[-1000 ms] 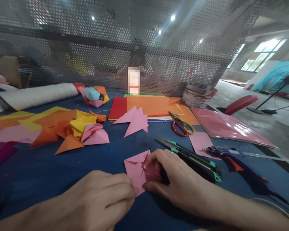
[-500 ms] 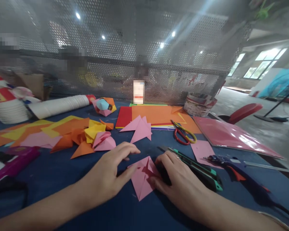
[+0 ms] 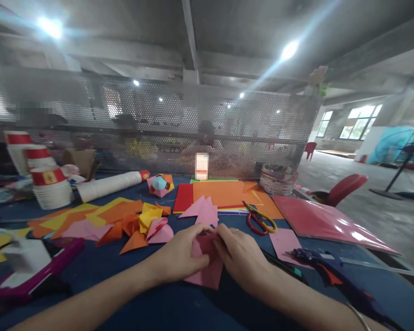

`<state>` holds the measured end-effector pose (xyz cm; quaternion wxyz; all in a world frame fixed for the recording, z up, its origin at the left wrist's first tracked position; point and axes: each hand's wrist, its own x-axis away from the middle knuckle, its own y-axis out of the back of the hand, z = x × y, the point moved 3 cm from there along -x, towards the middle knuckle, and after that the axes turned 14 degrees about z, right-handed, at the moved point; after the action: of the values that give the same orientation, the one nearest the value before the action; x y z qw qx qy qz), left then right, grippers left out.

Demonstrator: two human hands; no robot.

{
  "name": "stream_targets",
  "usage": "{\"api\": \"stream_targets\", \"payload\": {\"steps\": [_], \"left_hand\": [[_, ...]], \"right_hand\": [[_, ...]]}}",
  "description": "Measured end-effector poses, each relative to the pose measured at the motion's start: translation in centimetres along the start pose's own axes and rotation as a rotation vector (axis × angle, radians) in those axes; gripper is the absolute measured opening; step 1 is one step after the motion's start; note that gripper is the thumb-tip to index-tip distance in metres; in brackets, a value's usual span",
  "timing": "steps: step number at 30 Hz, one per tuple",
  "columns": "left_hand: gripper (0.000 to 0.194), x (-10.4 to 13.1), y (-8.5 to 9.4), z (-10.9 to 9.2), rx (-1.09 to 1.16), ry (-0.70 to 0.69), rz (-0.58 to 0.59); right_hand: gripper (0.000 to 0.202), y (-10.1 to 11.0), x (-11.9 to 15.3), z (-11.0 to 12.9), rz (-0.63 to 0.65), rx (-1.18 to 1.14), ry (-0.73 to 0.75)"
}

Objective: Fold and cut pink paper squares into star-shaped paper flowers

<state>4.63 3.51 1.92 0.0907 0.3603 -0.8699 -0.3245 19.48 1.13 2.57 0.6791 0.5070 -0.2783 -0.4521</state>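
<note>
A piece of pink folded paper (image 3: 207, 273) is held between both hands just above the blue tabletop. My left hand (image 3: 189, 248) grips its left side, the thumb lying across the front of the sheet. At the paper's top edge my right hand (image 3: 236, 250) pinches with its fingertips close to the left ones. The fingers partly hide the upper part of the paper. Behind the hands lie pink folded pieces (image 3: 204, 211). A green and black utility knife (image 3: 290, 269) is mostly covered by my right hand and forearm.
Scissors (image 3: 258, 220), a pink paper square (image 3: 286, 243) and a glue gun (image 3: 334, 271) lie to the right. Orange and red sheets (image 3: 224, 193) are stacked behind. Folded paper flowers (image 3: 145, 225), paper cups (image 3: 51, 188) and a purple power strip (image 3: 55, 266) occupy the left. A woven basket (image 3: 279, 179) stands at the back.
Both hands have closed in on the pink paper and now hold it, tilted up and turned from its flat diamond position. The camera view has tipped upward.
</note>
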Motion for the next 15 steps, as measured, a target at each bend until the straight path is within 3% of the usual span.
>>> {"api": "stream_targets", "payload": {"steps": [4,6,8,11,15], "left_hand": [[0.022,-0.5,0.6,0.9,0.087,0.025,-0.039],[0.015,-0.4,0.8,1.5,0.145,0.066,-0.085],[0.017,-0.1,0.9,2.0,0.196,0.1,-0.144],[0.024,0.5,0.8,2.1,0.262,0.11,-0.205],[0.026,1.1,0.0,1.6,0.38,0.097,-0.151]], "right_hand": [[0.01,0.0,-1.3,-0.1,-0.036,-0.201,0.035],[0.02,-0.6,-1.5,-0.3,-0.035,-0.316,0.028],[0.026,-1.3,-1.5,-0.4,-0.015,-0.416,0.024],[0.018,-2.3,-1.3,-0.5,0.043,-0.519,0.051],[0.019,-2.9,-0.8,-0.6,0.09,-0.62,0.076]]}}
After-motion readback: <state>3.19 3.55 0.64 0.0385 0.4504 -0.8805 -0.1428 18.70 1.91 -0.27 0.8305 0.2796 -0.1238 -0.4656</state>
